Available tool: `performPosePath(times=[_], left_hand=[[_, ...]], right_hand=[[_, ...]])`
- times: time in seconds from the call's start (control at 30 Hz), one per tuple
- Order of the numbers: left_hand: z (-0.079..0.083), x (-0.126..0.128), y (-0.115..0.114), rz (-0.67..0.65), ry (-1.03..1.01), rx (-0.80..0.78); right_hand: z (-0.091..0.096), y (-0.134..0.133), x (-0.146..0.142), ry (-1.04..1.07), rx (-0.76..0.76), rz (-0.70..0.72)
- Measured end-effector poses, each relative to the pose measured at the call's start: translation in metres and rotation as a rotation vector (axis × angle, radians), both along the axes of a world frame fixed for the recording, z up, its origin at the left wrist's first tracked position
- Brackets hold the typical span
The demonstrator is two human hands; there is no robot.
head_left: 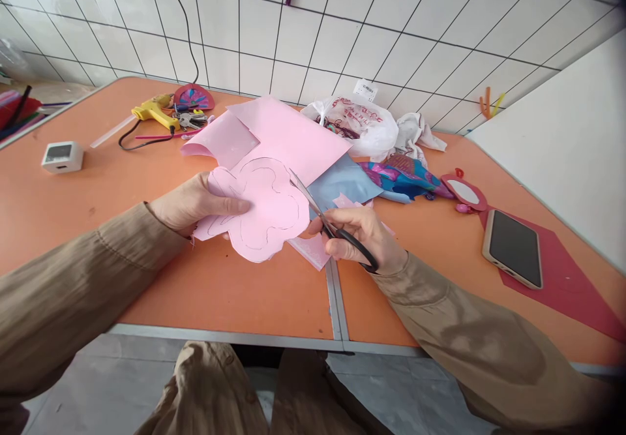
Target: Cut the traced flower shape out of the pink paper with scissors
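Note:
A pink flower-shaped foam or felt sheet (274, 207) with a drawn outline is pinched in my left hand (195, 201), thumb on top. Its right part is rounded along an outer cut edge. My right hand (364, 234) is closed on black-handled scissors (317, 210), whose blades point up and left at the flower's right edge. Behind the flower lie larger pink sheets (288, 135). Pink scraps (312, 251) rest on the table near my right hand, and a light blue sheet (345, 184) is beyond it.
On the orange table (235, 298) a yellow glue gun (155, 112) lies at the back left, near a small white box (62, 157). A white plastic bag (364, 125) stands at the back. A phone (514, 247) rests on a red sheet (572, 278) at the right.

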State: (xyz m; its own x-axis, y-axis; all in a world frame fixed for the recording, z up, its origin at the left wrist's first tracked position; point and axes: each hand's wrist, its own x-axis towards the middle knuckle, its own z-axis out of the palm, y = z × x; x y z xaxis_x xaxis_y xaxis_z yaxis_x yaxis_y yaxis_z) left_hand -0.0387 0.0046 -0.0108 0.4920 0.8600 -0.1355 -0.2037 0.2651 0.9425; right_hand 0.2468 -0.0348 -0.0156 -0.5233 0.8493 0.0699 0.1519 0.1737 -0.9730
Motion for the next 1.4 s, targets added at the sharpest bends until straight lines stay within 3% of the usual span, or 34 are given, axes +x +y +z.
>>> performPosePath(times=[0.37,0.97,1.27,1.4], left_hand=[[-0.002,0.000,0.002,0.001,0.030,0.028],[0.007,0.002,-0.001,0.009,0.063,0.016],[0.007,-0.005,0.001,-0.063,0.068,0.028],[0.008,-0.005,0.000,-0.018,0.082,0.006]], right_hand=[[-0.025,0.010,0.003,0.048,0.042,-0.030],[-0.018,0.008,0.002,0.048,0.037,-0.030],[-0.013,0.008,0.000,0.016,0.034,0.016],[-0.011,0.008,0.001,-0.034,0.018,0.023]])
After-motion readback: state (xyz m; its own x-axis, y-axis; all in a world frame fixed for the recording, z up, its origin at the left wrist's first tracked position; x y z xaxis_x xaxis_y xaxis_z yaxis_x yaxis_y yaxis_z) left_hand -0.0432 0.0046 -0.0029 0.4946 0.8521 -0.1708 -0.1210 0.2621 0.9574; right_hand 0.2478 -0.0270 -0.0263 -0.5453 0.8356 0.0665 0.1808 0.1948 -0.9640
